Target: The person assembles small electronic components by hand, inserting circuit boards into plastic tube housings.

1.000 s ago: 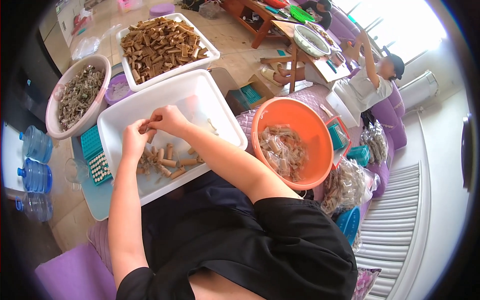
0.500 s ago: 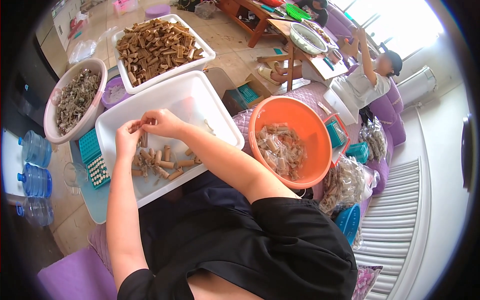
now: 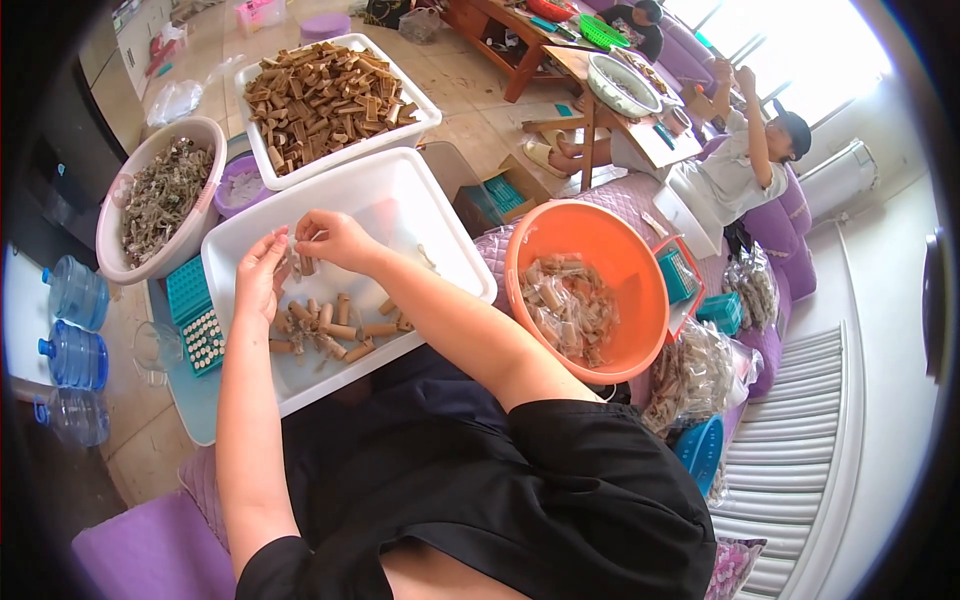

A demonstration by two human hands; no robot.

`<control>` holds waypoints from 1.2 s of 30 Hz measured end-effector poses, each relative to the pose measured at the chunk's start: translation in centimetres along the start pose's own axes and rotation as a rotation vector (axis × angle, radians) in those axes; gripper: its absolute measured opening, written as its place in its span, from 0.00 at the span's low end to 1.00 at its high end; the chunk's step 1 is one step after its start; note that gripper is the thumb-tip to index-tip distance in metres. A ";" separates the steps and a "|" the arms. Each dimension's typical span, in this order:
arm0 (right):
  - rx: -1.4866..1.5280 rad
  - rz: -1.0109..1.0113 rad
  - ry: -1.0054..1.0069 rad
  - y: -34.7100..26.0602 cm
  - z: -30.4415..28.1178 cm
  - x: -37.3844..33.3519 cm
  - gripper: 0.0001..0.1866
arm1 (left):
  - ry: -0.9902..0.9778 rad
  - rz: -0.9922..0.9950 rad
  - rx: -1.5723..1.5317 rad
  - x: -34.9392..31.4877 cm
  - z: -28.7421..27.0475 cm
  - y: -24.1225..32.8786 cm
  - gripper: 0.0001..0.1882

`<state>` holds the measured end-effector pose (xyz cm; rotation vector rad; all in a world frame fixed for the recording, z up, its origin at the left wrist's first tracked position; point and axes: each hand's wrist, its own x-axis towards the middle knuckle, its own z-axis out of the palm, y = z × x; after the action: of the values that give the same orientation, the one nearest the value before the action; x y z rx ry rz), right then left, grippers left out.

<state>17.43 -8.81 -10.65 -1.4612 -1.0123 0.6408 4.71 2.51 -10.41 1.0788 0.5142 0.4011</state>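
Observation:
Over a white plastic tub, both my hands meet at fingertip level. A small brown tube with what looks like clear wrapping hangs between them. My left hand pinches it from the left, fingers pointing up. From the right, my right hand closes its thumb and fingertips on it, hiding part of it. Several loose brown tubes, some with thin clear wrap or fibres about them, lie in the tub's near end below my hands.
A white tray of brown pieces stands beyond the tub. A pink basin is at left, beside a teal rack of pale-topped vials. At right stands an orange basin of wrapped pieces. A person sits farther right.
My hands have drawn slightly apart, and my left fingers have straightened upward. The tube between them shows more now. The whole view has shifted a little.

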 end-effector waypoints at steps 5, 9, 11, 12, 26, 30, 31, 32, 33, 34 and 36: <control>0.019 0.065 -0.032 -1.0 0.2 -0.1 0.08 | 0.041 -0.017 0.044 -0.2 -1.1 -0.1 0.11; -0.222 -0.094 0.135 -1.4 0.7 -0.6 0.08 | 0.054 0.044 0.135 -0.3 -0.4 -0.1 0.11; -0.395 -0.284 0.288 -1.9 0.9 -0.7 0.09 | 0.065 0.063 0.193 -0.6 0.3 0.0 0.11; -0.537 -0.480 0.318 -2.2 0.7 -0.5 0.09 | 0.052 0.090 0.207 -0.8 0.7 0.0 0.11; -0.432 -0.283 0.459 -2.3 1.3 0.2 0.03 | -0.009 0.220 0.461 -1.2 0.8 -0.5 0.09; 0.689 0.164 0.615 -2.2 -5.9 1.1 0.04 | -0.067 0.216 0.409 -1.8 2.3 -0.2 0.09; 1.016 0.131 0.540 -1.3 -8.5 0.9 0.05 | -0.076 0.232 0.324 -1.8 2.8 0.1 0.09; 1.345 0.137 0.478 -0.7 -10.7 0.5 0.04 | -0.085 0.230 0.321 -1.8 3.0 0.4 0.09; 1.373 0.052 0.382 -0.5 -12.0 -0.3 0.03 | -0.056 0.207 0.267 -1.9 2.8 0.8 0.08; 1.131 0.076 0.419 -1.6 -11.8 -0.7 0.03 | -0.002 0.186 0.214 -2.1 1.9 0.9 0.08; 0.706 0.075 0.406 -5.0 -12.5 -2.3 0.04 | 0.038 0.183 0.231 -2.4 0.4 1.2 0.09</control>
<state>25.86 -17.29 -4.10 -0.9426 -0.3518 0.6344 2.92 1.37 -8.72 1.3485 0.5058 0.5329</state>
